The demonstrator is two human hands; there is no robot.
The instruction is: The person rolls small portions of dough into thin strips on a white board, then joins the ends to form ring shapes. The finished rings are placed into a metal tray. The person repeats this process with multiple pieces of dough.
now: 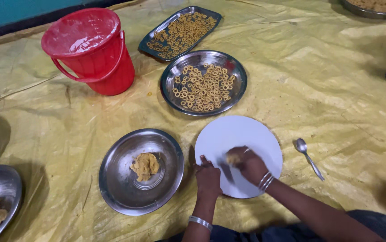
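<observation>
Yellow plastic sheeting covers the floor, creased and dusted with crumbs, and everything I see sits on it. On the white round board (pixel 242 139) right in front of me, my right hand (pixel 250 165) is curled down over a small piece of dough (pixel 233 157), pressing it against the board; the motion blurs it, so I cannot tell how tightly the fingers close. My left hand (pixel 208 177) rests flat and open at the board's near left edge, holding nothing. Just left of the board stands a steel bowl (pixel 117 188) with a lump of dough (pixel 145 166) in its middle. A steel spoon (pixel 308 157) lies just right of the board. Beyond the board is a round steel plate (pixel 238 71) filled with small dough rings (pixel 204 87), and behind it a rectangular tray (pixel 150 45) with more rings. A red bucket (pixel 92 51) stands to the left of those. At the far left edge another steel bowl (pixel 2 179) holds dough.
</observation>
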